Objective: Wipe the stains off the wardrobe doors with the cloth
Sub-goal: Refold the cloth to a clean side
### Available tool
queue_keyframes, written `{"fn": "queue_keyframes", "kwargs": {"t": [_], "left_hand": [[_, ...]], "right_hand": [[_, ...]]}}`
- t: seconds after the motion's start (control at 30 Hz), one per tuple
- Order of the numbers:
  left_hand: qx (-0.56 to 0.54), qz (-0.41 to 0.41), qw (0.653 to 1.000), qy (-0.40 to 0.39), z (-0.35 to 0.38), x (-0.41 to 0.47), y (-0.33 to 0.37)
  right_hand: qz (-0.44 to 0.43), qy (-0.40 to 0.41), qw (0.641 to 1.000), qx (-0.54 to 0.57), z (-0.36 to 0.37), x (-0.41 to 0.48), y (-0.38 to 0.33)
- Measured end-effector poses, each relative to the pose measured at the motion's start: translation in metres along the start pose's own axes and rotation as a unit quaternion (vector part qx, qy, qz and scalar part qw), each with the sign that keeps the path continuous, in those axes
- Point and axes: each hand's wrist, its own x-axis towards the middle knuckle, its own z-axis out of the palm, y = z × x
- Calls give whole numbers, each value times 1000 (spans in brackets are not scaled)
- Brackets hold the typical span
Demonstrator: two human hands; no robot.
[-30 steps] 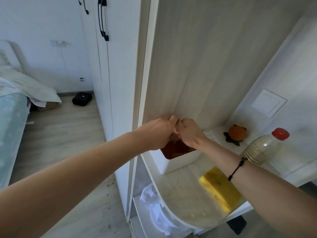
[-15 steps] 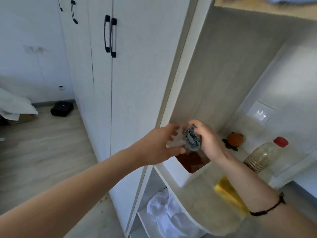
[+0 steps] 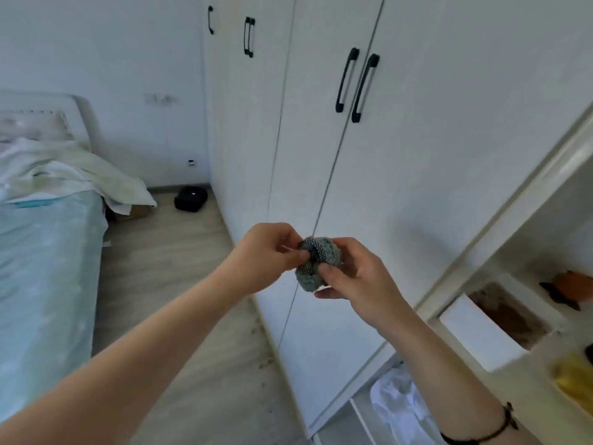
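Observation:
A small grey-green cloth (image 3: 313,266) with a dark checked edge is bunched up between both hands, held in the air in front of the white wardrobe doors (image 3: 401,194). My left hand (image 3: 268,253) pinches its left side with thumb and fingers. Around its right side and underside curl the fingers of my right hand (image 3: 356,279). The doors are shut and carry black bar handles (image 3: 356,85). No stain shows plainly on them at this blur.
An open shelf unit at the right holds a white box (image 3: 478,332) with brown contents, an orange ornament (image 3: 569,285) and a yellow object (image 3: 574,379). White fabric (image 3: 401,409) lies on the lower shelf. A bed (image 3: 41,252) stands left, a black bag (image 3: 191,198) on the floor.
Both hands drew the cloth out of the white box on the shelf and carried it left, in front of the wardrobe doors. My view swung left from the shelf to the doors.

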Motion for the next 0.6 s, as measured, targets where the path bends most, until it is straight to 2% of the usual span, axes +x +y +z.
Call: {"fn": "queue_keyframes", "kwargs": {"t": [0.1,0.2,0.27,0.4,0.47,0.6], "left_hand": [[-122,-27,991,53,-46,7,-8],[-255,-39,962,91,-85,19,-11],[-301,-65,946,103,-107,28,-18],[-174,-103,975,97,-140,53,-54],[-156,-116,971,137,-164,77,-72],[-148,-101,957,228,-230,141,-96]], "right_hand": [[-23,24,999,-14,32,33,-18],[-32,37,999,11,54,75,-29],[-24,24,998,50,66,101,-28],[-15,-54,977,206,105,157,-22],[-3,-113,956,272,128,193,-16],[-4,-155,944,290,161,271,1]]}}
